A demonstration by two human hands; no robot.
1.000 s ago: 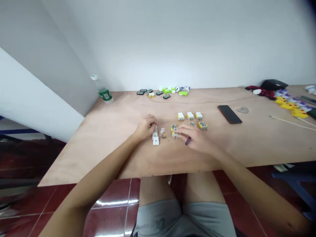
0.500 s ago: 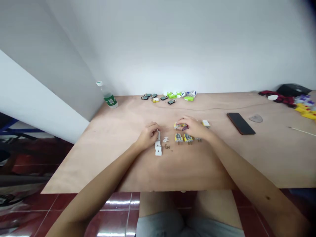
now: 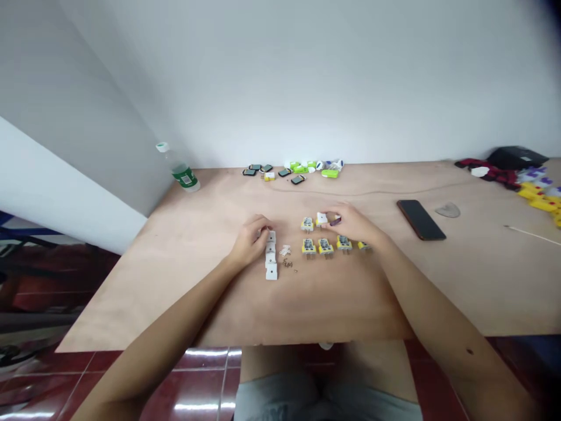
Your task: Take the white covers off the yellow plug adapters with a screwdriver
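My left hand (image 3: 251, 240) is closed, with its fingertips pinched at the far end of a row of white plug covers (image 3: 271, 271), each with a small hole. My right hand (image 3: 351, 223) has its fingers around a yellow plug with a white top (image 3: 322, 218). Something small and purple (image 3: 335, 221) shows at its fingers; I cannot make out what it is. An open yellow plug (image 3: 307, 223) stands just left of it. Nearer me lie several more open plugs (image 3: 325, 247). Between the hands are small white pieces (image 3: 286, 249) and tiny brass-coloured screws (image 3: 287, 264).
Along the wall lie dark flat gadgets (image 3: 298, 179), a yellow-and-white plug (image 3: 269, 176) and green-and-white items (image 3: 329, 173). A bottle (image 3: 186, 176) stands at the back left. Rightward are a phone (image 3: 421, 220), a grey flat piece (image 3: 447, 210), a thin stick (image 3: 532, 234) and a black box (image 3: 517, 157).
My right hand has shifted right along the far plugs, uncovering an open one at its left; a white-topped plug now shows at its fingertips. My left hand stays by the covers. The view has shifted slightly.
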